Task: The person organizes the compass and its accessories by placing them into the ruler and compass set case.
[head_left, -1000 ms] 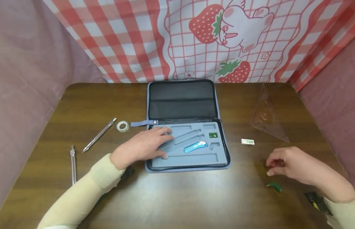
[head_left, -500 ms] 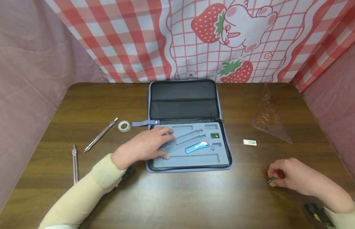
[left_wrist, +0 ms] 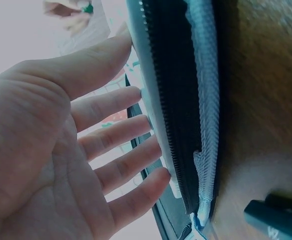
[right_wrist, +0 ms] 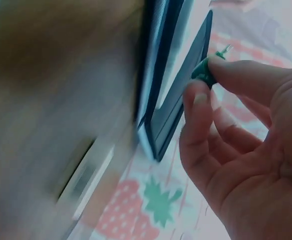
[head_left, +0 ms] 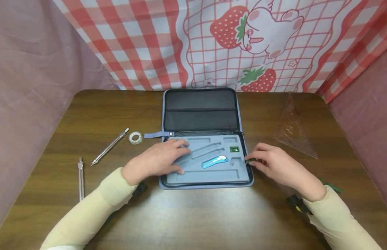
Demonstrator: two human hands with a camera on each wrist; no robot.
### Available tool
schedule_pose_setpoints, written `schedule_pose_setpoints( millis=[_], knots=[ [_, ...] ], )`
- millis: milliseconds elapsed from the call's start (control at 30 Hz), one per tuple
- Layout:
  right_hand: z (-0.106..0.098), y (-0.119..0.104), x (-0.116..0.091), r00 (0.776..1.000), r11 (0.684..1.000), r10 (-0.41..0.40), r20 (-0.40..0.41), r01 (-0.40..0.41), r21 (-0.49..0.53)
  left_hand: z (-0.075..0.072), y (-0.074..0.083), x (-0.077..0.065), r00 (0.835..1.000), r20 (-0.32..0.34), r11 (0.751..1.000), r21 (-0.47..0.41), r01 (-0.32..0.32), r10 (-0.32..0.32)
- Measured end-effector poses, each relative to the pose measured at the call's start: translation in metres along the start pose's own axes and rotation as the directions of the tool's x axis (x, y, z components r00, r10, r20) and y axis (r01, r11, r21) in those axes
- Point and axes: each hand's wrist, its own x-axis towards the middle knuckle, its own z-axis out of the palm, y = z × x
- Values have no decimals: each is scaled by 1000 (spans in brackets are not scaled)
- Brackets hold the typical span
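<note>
Fingers point(left_wrist: 118, 136) of left hand point(head_left: 156, 158) lying spread, gripping nothing, resting on grey-blue foam tray point(head_left: 193, 164). Angled recess point(head_left: 236, 161) lying near tray's right edge. Small green piece point(right_wrist: 204, 71) hovering just right of recess, nearer right hand point(head_left: 276, 164) pinching it, thumb against finger; long axis showing unclearly.

Room over tray's right half point(head_left: 226, 166) (left grip point(head_left: 160, 157) opposite)

Strawberry-patterned cloth point(head_left: 230, 27) hangs beyond the far edge of the table point(head_left: 199, 215). A clear set square point(head_left: 295, 141) lies near the far right corner, two compasses point(head_left: 110, 147) toward the left edge.
</note>
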Motion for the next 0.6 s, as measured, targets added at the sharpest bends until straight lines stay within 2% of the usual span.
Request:
schedule_pose_setpoints(
  millis=[133, 267, 433, 600],
  knots=[
    [8, -7, 20, 1000, 1000, 17, 20, -17, 17, 0, 0, -1, 1000, 1, 1000, 1, 4, -4],
    [15, -8, 29, 1000, 1000, 18, 16, -18, 26, -1, 0, 0, 1000, 5, 1000, 6, 8, -8],
    [19, -6, 31, 1000, 999, -27, 13, 27, 26, 0, -1, 0, 1000, 12, 1000, 13, 6, -6],
    [20, -1, 31, 994, 993, -107, -7, 108, 41, 1, -1, 0, 1000, 23, 1000, 2, 7, -7]
  ],
)
